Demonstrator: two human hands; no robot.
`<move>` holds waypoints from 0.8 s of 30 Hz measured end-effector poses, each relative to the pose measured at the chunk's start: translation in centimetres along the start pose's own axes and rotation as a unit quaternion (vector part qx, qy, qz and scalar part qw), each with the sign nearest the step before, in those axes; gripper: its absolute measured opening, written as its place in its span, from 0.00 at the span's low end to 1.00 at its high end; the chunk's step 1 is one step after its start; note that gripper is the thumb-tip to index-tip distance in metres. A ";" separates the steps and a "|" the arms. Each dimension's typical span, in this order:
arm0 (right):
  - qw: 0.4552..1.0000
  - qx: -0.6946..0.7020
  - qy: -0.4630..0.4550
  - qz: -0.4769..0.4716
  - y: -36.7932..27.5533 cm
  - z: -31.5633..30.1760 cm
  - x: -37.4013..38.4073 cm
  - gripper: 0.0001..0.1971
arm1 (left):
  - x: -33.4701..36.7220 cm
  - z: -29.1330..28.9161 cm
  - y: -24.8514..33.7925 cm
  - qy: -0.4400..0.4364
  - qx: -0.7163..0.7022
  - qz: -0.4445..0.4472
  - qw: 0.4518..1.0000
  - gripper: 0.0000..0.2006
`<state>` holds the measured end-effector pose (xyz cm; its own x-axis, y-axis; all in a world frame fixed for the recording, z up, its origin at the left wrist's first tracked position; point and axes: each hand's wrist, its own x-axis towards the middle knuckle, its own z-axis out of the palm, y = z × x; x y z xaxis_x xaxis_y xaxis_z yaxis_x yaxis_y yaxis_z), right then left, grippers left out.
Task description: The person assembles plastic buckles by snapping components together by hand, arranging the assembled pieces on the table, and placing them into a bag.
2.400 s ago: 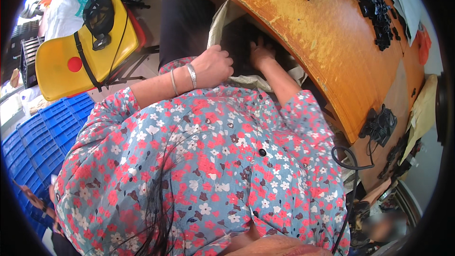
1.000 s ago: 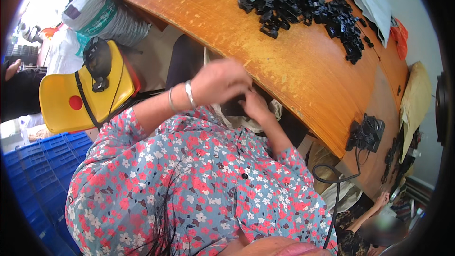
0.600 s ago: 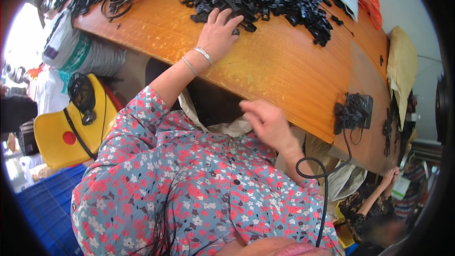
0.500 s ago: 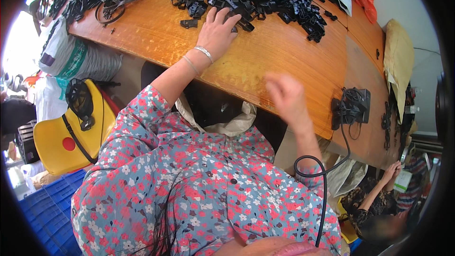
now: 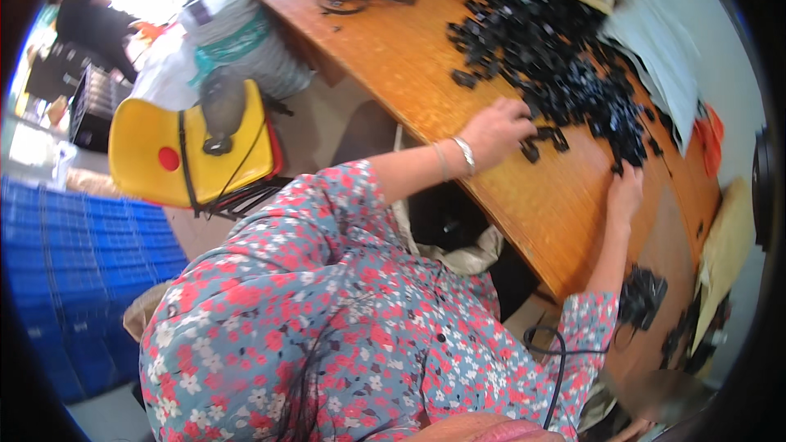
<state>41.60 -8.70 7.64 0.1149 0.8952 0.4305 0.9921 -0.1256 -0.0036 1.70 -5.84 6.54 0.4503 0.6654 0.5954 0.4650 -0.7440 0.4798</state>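
Observation:
A heap of small black plastic buckle pieces (image 5: 565, 74) lies on the wooden table (image 5: 393, 49). My left hand (image 5: 498, 133) is at the heap's near side, fingers curled down on a few loose buckle pieces (image 5: 550, 141) drawn apart from it. What lies under those fingertips is partly hidden. Farther right, my right hand (image 5: 625, 192) reaches to the heap's near right end. Its fingertips are closed on a black piece there, though blur hides its exact shape.
A pale open sack (image 5: 458, 260) with dark contents hangs at the table's near edge by my lap. To the left are a yellow chair (image 5: 139, 151), a blue crate (image 5: 82, 278) and stuffed white bags (image 5: 237, 41). A black cable (image 5: 561, 376) runs beside my right arm.
My view has turned, so the table sits farther right. My left hand is now at loose pieces on the heap's near side. My right hand has moved from the table's front edge to the heap.

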 end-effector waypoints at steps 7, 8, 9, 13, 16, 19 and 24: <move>0.996 0.048 -0.069 0.000 -5.6 -4.7 -3.4 0.13 | -1.6 -0.6 1.0 -0.056 0.028 0.033 0.997 0.14; 0.996 0.054 -0.061 -0.043 -5.3 -3.6 -3.4 0.13 | -1.4 -0.2 1.0 -0.049 0.024 0.042 0.998 0.14; 0.994 0.049 -0.057 -0.076 -4.1 -2.9 -3.8 0.13 | -1.2 0.4 1.0 -0.049 0.010 0.048 0.998 0.15; 0.968 0.235 -0.040 -0.077 -6.5 0.6 -4.0 0.12 | -0.9 1.9 -0.6 -0.040 -0.011 -0.004 0.999 0.21; 0.966 0.247 -0.079 -0.010 -7.5 1.4 -4.7 0.14 | -0.8 3.2 -1.6 -0.058 -0.021 -0.005 0.998 0.19; 0.900 0.367 -0.203 0.116 -8.0 0.3 -5.2 0.16 | -0.5 4.2 -1.5 -0.084 0.004 0.010 0.996 0.16; 0.929 0.318 -0.178 0.062 -7.9 -0.6 -5.9 0.17 | -0.5 3.9 -0.7 -0.073 0.000 0.029 0.997 0.16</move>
<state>33.07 -13.22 5.66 0.1276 0.9897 0.0652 0.7861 -0.0609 -0.6152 4.14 -5.42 3.45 0.5830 0.6229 0.5217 0.4354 -0.7816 0.4466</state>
